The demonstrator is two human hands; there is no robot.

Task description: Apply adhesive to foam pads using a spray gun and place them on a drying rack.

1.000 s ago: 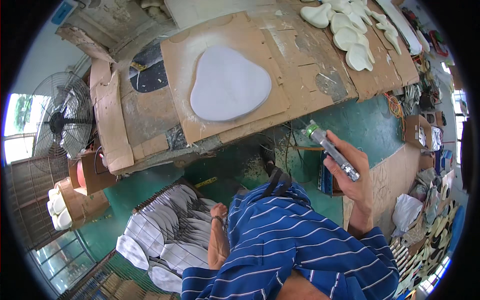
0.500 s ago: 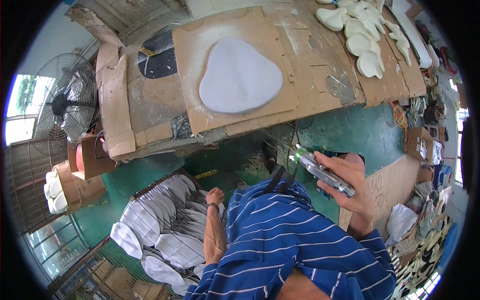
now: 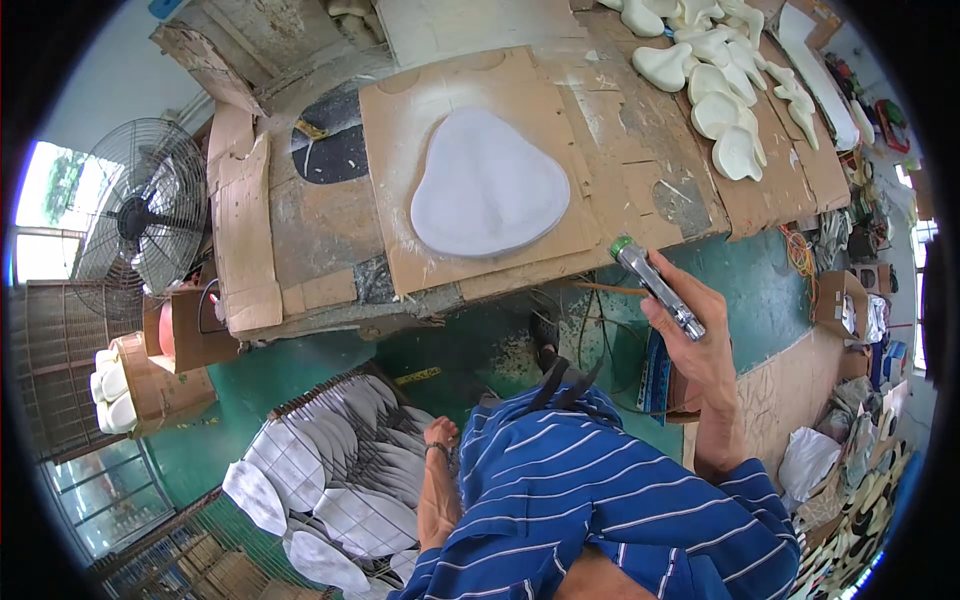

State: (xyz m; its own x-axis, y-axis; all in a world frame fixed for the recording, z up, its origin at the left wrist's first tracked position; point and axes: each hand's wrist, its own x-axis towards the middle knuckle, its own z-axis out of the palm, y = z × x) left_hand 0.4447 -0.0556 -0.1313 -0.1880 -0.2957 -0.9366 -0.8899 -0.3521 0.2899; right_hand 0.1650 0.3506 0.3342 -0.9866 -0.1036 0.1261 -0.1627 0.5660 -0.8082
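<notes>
At a cardboard-covered counter (image 3: 330, 225), a person's right hand (image 3: 702, 335) grips a metal spray gun (image 3: 655, 285) near a pale rounded pad (image 3: 490, 185) on a cardboard sheet (image 3: 390, 150), its face seemingly coated, any remaining work unclear, while the left hand (image 3: 440, 433), its grip indiscernible, hangs beside racked pads (image 3: 365, 520).

bench (image 3: 325, 222): worn, cardboard-covered | mid: square board (image 3: 395, 135), grey-white pad (image 3: 490, 185) flat on it | far right: cream parts (image 3: 712, 115), clustered, some overlapping | left: black patch (image 3: 340, 162), small yellow piece (image 3: 311, 130) on it
</notes>
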